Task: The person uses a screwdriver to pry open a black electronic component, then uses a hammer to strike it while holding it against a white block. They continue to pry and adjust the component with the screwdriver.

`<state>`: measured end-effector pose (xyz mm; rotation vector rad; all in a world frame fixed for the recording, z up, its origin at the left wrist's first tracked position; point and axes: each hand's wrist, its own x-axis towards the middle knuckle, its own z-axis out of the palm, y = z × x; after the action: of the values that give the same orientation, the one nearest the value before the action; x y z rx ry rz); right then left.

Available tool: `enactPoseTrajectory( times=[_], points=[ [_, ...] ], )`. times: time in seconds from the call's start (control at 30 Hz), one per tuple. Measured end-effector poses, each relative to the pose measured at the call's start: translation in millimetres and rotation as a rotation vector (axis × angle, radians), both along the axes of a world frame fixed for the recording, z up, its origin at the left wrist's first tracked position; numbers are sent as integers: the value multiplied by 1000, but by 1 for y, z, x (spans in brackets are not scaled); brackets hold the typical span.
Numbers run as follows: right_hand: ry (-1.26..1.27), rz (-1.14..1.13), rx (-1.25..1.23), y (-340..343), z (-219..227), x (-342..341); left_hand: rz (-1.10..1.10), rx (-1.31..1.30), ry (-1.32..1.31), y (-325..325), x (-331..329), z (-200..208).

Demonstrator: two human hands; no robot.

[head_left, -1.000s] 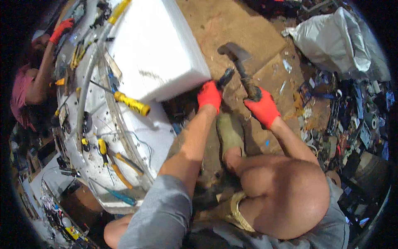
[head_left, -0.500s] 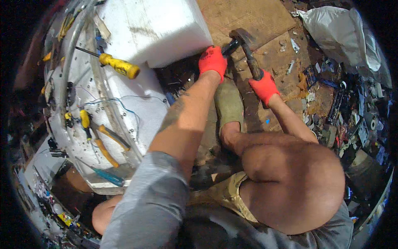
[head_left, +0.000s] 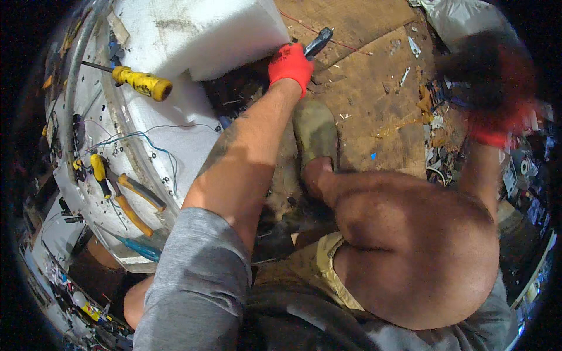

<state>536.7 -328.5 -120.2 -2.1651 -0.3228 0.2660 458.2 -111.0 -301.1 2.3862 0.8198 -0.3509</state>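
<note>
My left hand (head_left: 291, 67), in a red glove, is closed round a dark, narrow piece (head_left: 319, 42) whose black-and-grey end sticks out beyond the fingers, over the brown board. What kind of piece it is, I cannot make out. Off to the right, my right hand (head_left: 497, 123), also red-gloved, is raised and smeared by motion. The dark blur of the hammer (head_left: 483, 64) shows beside it. A white foam block (head_left: 240, 50) stands just left of my left hand. My shoe (head_left: 316, 128) rests on the floor below that hand.
On the white foam surface at left lie a yellow-handled screwdriver (head_left: 142, 82), orange-handled pliers (head_left: 134, 207), a teal-handled tool (head_left: 139, 248) and thin blue wires (head_left: 158, 143). Brown board (head_left: 374, 111) with small chips covers the floor. Mixed scrap and a white sack (head_left: 462, 20) are at right.
My right hand has swung the hammer away to the right, off the dark piece. My left hand keeps hold of that piece. The whole view has shifted slightly.
</note>
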Motion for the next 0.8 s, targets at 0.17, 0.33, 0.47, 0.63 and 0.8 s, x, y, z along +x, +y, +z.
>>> enactPoseTrajectory(
  times=[0.17,0.33,0.47,0.63,0.8],
  points=[
    [253,6,-304,-16,-131,-45,-120,27,26,-23,-2,2],
    [72,36,-58,-9,-29,16,-52,-24,58,-3,4,-1],
    [2,53,37,-9,62,12,-4,8,-6,-7,2,-9],
    [112,93,-189,-25,-22,-45,-64,-10,27,-5,12,-5],
    [245,62,-305,-22,-129,-43,-134,74,54,-17,11,-2]
  ],
)
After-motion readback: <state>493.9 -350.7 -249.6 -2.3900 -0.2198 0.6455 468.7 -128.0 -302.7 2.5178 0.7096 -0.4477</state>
